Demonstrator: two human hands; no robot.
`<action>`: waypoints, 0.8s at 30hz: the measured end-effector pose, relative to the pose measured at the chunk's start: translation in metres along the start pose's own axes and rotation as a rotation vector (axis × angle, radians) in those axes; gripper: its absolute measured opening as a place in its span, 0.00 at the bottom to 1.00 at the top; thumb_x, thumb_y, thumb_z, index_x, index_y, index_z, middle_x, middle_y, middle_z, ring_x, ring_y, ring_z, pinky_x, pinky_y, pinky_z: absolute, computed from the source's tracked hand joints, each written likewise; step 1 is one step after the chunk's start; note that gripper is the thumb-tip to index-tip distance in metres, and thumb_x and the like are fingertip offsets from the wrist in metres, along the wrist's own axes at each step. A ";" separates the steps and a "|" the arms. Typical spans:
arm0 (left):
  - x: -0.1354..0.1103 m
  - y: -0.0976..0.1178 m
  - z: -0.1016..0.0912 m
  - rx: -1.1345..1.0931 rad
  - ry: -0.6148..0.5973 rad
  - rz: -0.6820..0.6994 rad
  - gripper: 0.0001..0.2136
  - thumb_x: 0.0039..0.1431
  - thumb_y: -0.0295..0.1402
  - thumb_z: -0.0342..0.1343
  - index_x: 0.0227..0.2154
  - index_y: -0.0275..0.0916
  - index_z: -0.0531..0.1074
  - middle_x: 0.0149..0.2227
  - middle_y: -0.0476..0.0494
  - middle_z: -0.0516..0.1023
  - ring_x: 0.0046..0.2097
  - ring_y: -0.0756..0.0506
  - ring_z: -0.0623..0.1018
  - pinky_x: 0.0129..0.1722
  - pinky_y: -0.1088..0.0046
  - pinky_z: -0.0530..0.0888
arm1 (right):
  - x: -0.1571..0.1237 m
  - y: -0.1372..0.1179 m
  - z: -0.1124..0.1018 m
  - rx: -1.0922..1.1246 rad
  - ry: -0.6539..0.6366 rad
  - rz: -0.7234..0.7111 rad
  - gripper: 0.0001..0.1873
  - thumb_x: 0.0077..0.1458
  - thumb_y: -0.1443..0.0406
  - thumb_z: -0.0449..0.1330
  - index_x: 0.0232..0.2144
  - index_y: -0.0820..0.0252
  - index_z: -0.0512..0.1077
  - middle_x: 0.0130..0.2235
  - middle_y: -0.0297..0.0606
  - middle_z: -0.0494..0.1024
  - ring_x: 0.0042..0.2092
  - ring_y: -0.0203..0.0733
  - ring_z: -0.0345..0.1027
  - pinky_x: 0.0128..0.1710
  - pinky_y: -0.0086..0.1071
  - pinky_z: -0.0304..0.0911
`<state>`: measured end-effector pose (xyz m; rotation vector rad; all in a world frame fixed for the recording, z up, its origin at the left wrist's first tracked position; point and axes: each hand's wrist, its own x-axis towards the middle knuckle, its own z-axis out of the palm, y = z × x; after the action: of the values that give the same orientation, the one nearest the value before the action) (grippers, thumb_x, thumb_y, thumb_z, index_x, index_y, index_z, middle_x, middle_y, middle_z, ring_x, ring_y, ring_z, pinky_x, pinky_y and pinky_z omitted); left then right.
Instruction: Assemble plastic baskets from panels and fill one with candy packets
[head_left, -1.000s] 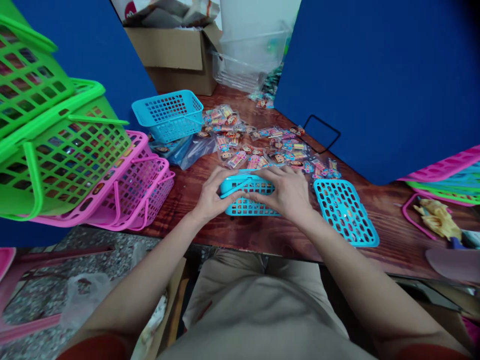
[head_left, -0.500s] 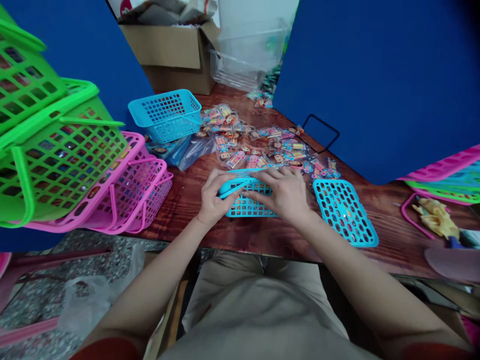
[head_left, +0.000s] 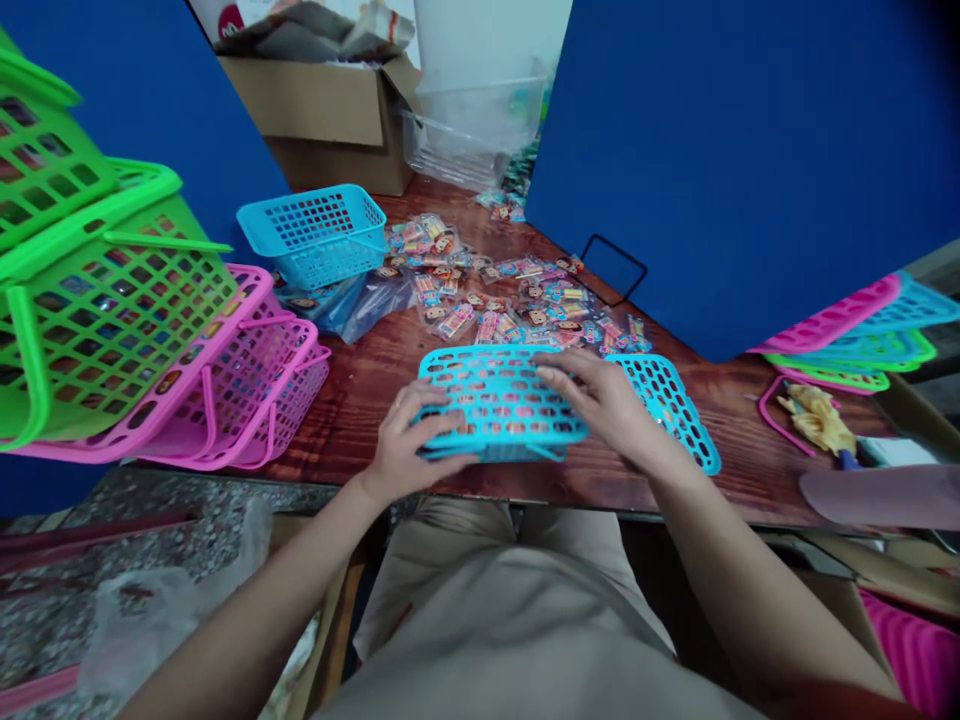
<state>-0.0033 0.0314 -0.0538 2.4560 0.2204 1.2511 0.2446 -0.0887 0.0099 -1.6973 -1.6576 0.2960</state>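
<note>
Left hand curls around the near left corner of a cyan perforated plastic basket, its fingers hooked at the rim, while the right hand lies open across the basket's right side, fingers spread on the lattice. The basket sits tilted on a reddish-brown varnished wooden table, its holed face turned up between the two hands, close to the table's front edge. It looks light and stiff, though thin-walled enough to flex a little; the smooth plastic may slip, so the rim and the lattice holes seem the surest places to take hold. Just to the right, below the right hand, lies a second cyan perforated plastic panel. Beyond, small clear packets printed with cartoon faces scatter across the table, and an upright cyan plastic basket stands to their left. Stacked pink plastic baskets and bright green plastic baskets crowd the left side, so open wood remains mainly in a strip along the front edge and farther right.
</note>
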 end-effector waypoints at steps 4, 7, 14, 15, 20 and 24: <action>-0.021 0.027 -0.005 0.013 -0.061 0.017 0.17 0.56 0.47 0.59 0.43 0.42 0.75 0.43 0.39 0.73 0.54 0.36 0.73 0.56 0.46 0.69 | -0.023 0.003 0.013 -0.166 0.104 -0.073 0.13 0.62 0.57 0.56 0.42 0.55 0.77 0.41 0.41 0.75 0.43 0.47 0.69 0.45 0.41 0.66; -0.009 0.040 -0.008 -0.055 -0.014 -0.177 0.10 0.63 0.37 0.53 0.40 0.40 0.76 0.40 0.40 0.77 0.49 0.41 0.77 0.51 0.57 0.73 | -0.023 0.006 0.017 -0.294 0.216 -0.051 0.17 0.59 0.56 0.58 0.49 0.53 0.74 0.48 0.45 0.72 0.50 0.53 0.64 0.49 0.48 0.63; 0.054 0.032 -0.001 0.261 -0.078 -0.582 0.11 0.57 0.44 0.59 0.34 0.42 0.77 0.19 0.54 0.69 0.22 0.51 0.70 0.25 0.75 0.64 | 0.002 0.018 0.025 -0.214 0.104 0.064 0.21 0.65 0.57 0.48 0.53 0.62 0.70 0.45 0.46 0.72 0.49 0.50 0.65 0.50 0.43 0.62; 0.059 0.030 0.003 0.341 -0.132 -0.595 0.12 0.58 0.46 0.58 0.35 0.42 0.77 0.19 0.52 0.70 0.22 0.49 0.70 0.25 0.74 0.63 | 0.002 0.019 0.028 -0.220 0.115 0.073 0.21 0.65 0.57 0.47 0.50 0.62 0.71 0.44 0.46 0.71 0.48 0.50 0.65 0.50 0.43 0.62; 0.065 0.028 0.027 0.641 -0.183 -0.608 0.18 0.61 0.48 0.52 0.42 0.40 0.74 0.39 0.34 0.75 0.39 0.35 0.76 0.33 0.65 0.67 | 0.002 0.032 0.033 -0.198 0.144 0.161 0.21 0.66 0.57 0.43 0.37 0.60 0.73 0.36 0.42 0.68 0.40 0.45 0.65 0.42 0.38 0.63; 0.061 0.017 0.029 0.618 -0.099 -0.613 0.17 0.60 0.48 0.53 0.38 0.39 0.76 0.41 0.33 0.71 0.46 0.31 0.72 0.41 0.56 0.69 | 0.009 0.045 0.032 -0.137 0.112 0.188 0.18 0.64 0.56 0.46 0.32 0.59 0.71 0.33 0.41 0.70 0.39 0.46 0.65 0.40 0.38 0.62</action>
<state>0.0563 0.0270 -0.0170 2.5801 1.3871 0.8603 0.2607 -0.0655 -0.0382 -1.9405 -1.4687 0.1753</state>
